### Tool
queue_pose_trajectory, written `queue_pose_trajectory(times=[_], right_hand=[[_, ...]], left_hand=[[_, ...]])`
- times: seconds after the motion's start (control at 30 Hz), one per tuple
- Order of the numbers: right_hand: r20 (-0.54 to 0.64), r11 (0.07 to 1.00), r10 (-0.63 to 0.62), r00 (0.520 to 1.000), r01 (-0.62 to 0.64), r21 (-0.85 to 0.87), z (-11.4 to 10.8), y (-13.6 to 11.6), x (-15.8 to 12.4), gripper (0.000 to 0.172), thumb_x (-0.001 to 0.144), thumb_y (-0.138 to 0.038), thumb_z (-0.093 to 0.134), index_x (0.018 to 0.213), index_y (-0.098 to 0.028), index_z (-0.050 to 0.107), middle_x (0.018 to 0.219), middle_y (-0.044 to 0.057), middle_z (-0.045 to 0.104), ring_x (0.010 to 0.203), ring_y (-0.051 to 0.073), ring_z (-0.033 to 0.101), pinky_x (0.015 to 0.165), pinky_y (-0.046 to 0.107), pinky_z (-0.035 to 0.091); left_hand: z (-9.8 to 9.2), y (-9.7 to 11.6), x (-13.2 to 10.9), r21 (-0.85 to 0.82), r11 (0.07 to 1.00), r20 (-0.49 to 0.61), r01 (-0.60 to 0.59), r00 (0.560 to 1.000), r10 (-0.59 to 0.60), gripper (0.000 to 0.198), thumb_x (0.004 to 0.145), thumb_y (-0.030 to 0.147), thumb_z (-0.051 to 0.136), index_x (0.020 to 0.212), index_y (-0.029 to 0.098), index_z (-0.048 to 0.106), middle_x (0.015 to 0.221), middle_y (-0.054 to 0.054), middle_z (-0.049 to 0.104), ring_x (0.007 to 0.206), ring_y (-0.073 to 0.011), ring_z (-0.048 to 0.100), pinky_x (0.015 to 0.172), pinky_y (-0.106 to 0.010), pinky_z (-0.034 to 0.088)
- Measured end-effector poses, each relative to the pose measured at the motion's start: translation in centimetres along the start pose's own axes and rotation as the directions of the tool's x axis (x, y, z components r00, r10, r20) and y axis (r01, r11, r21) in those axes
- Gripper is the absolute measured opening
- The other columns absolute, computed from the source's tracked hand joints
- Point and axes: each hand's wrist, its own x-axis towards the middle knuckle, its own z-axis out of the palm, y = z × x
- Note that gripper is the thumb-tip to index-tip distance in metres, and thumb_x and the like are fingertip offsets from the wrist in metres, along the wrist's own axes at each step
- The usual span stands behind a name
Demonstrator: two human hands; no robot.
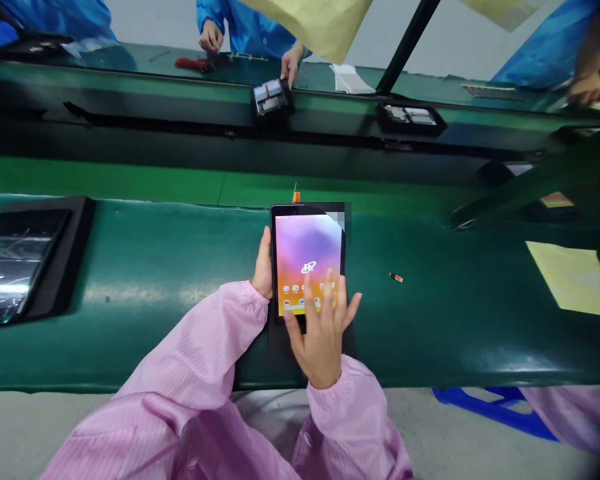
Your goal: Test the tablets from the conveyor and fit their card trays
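A tablet [307, 237] with a lit screen is propped up in front of me. Its home screen has a white logo, rows of app icons and a purple-to-orange background. My left hand [264, 270] grips the tablet's left edge; most of its fingers are hidden behind. Over the lower half of the screen, my right hand [323, 337] has its fingers spread and holds nothing. Whether its fingertips touch the glass I cannot tell. Beneath the tablet lies a dark pad [283, 347], partly covered by my right hand and sleeve.
On the green bench [180, 253], a black tray with a glossy panel [17, 257] lies left. A small orange-and-black piece [396, 277] and a yellow sheet [575, 277] lie right. Across, a co-worker's hand [291, 63] holds an opened device [271, 99] near a black tray [413, 117].
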Motion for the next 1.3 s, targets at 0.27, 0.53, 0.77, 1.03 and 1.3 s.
queue_pose_trajectory(times=[0.27, 0.53, 0.77, 1.03, 1.3], right_hand=[[-0.253, 0.920, -0.150, 0.956, 0.229, 0.318, -5.5, 3.3, 10.1, 0.033, 0.094, -0.027, 0.049, 0.124, -0.017, 0.059, 0.137, 0.015, 0.055, 0.132, 0.025, 0.047, 0.110, 0.046, 0.036], [0.187, 0.739, -0.394, 0.900, 0.190, 0.646, -10.1, 3.0, 19.2, 0.020, 0.089, -0.036, 0.060, 0.089, -0.016, 0.065, 0.079, 0.003, 0.070, 0.067, 0.013, 0.065, 0.061, 0.023, 0.050], [0.167, 0.776, -0.453, 0.876, 0.295, 0.558, -11.8, 1.9, 17.2, 0.018, 0.092, -0.031, 0.053, 0.083, -0.017, 0.062, 0.074, 0.001, 0.064, 0.062, 0.010, 0.056, 0.059, 0.021, 0.044], [0.174, 0.748, -0.424, 0.889, 0.235, 0.620, -11.6, 2.5, 16.9, 0.018, 0.090, -0.035, 0.059, 0.085, -0.018, 0.062, 0.078, 0.000, 0.066, 0.064, 0.010, 0.057, 0.061, 0.021, 0.045], [0.152, 0.748, -0.405, 0.902, 0.231, 0.623, -11.1, 2.5, 17.2, 0.021, 0.091, -0.037, 0.056, 0.085, -0.017, 0.061, 0.077, 0.000, 0.063, 0.063, 0.010, 0.056, 0.059, 0.022, 0.045]], left_hand=[[0.9, 0.2, -1.0, 0.035, 0.996, 0.104, -0.076, 0.992, 0.072, 0.078, 0.081, 0.079, 0.034, 0.115, 0.015, 0.065, 0.111, -0.013, 0.070, 0.112, -0.0326, 0.062, 0.096, -0.046, 0.049], [0.1, 1.0, -2.7, 0.537, 0.658, 0.053, -0.528, 0.799, 0.599, 0.052, 0.083, 0.063, 0.055, 0.066, 0.015, 0.068, 0.060, -0.004, 0.063, 0.056, -0.0164, 0.057, 0.056, -0.029, 0.044], [1.2, 0.2, -4.5, 0.636, 0.435, 0.136, -0.638, 0.647, 0.750, 0.049, 0.089, 0.058, 0.048, 0.074, 0.017, 0.072, 0.053, -0.001, 0.055, 0.049, -0.0131, 0.046, 0.051, -0.027, 0.036], [1.8, 0.4, -4.8, 0.667, 0.385, 0.167, -0.637, 0.632, 0.756, 0.051, 0.091, 0.057, 0.046, 0.071, 0.018, 0.072, 0.047, 0.000, 0.050, 0.046, -0.0123, 0.044, 0.047, -0.026, 0.033], [1.7, 0.3, -4.4, 0.642, 0.445, 0.094, -0.624, 0.641, 0.762, 0.050, 0.087, 0.060, 0.051, 0.069, 0.018, 0.071, 0.048, -0.001, 0.053, 0.046, -0.0131, 0.045, 0.050, -0.027, 0.037]])
